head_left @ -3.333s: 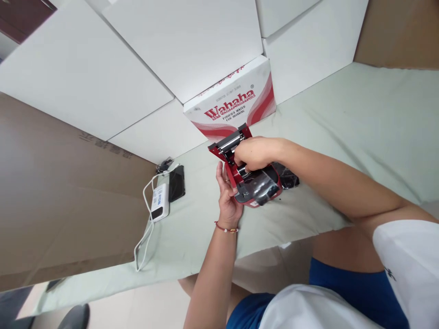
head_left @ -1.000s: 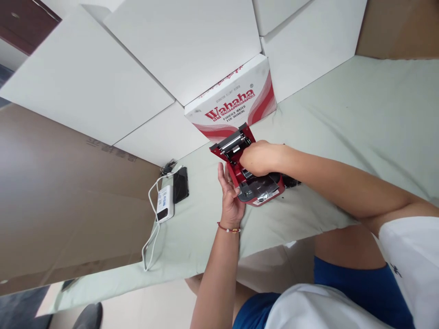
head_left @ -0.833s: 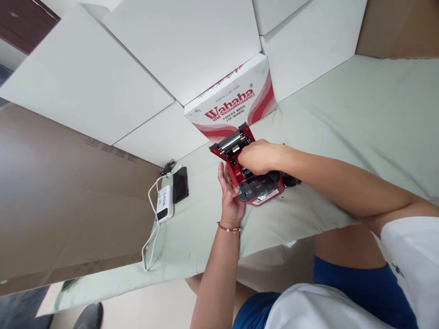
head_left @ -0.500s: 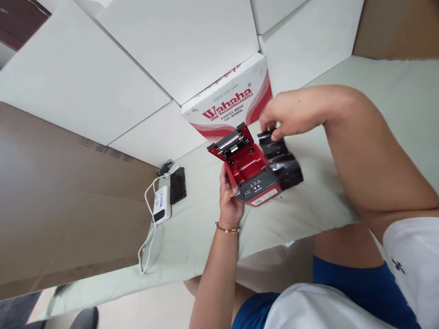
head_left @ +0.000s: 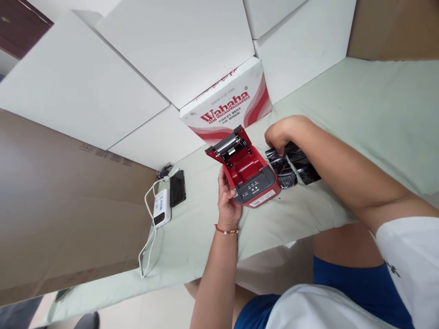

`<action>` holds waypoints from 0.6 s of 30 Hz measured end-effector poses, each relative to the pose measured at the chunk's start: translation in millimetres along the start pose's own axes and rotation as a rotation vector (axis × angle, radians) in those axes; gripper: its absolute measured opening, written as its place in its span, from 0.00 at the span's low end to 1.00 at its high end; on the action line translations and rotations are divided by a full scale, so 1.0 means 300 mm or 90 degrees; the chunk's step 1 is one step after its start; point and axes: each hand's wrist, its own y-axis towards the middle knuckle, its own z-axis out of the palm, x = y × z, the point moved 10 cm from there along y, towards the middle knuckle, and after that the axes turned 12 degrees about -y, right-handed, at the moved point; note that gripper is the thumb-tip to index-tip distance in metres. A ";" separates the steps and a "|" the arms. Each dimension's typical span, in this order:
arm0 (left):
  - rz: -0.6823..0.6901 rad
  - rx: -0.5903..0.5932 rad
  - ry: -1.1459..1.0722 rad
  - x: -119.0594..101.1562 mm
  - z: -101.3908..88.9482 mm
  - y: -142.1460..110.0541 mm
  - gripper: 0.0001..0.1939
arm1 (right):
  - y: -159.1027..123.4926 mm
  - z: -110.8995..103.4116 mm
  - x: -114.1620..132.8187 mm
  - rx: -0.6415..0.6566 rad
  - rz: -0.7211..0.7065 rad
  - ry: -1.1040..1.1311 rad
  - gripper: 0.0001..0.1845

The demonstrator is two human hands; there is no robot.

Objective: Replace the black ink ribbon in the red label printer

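Note:
A red and dark grey label printer [head_left: 257, 183] sits on the pale green cloth with its lid raised and its red roll bay bare. My left hand [head_left: 229, 203] grips the printer's left side, thumb at the front corner and fingers along the wall. Just right of the printer lie two glossy black plastic strips, a nearer strip [head_left: 285, 173] and a farther strip [head_left: 305, 168] partly under my forearm. My right hand [head_left: 285, 131] is closed, fingertips down at the top ends of the strips. Which strip it grips is partly hidden.
Behind the printer stands a white and red Wahaha carton [head_left: 226, 107] against white panels [head_left: 133, 68]. To the left lie a black phone [head_left: 177, 188] and a white power bank [head_left: 162, 206] with a white cable. A brown cardboard wall [head_left: 68, 210] bounds the left side.
My right hand has come out of the printer's bay with a black plastic strip, moved it right and lowered it to the cloth beside the other strip. My left hand stays on the printer.

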 end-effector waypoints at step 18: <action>-0.013 -0.010 -0.043 -0.005 0.010 0.002 0.40 | -0.264 -0.228 0.364 0.149 -0.321 0.089 0.15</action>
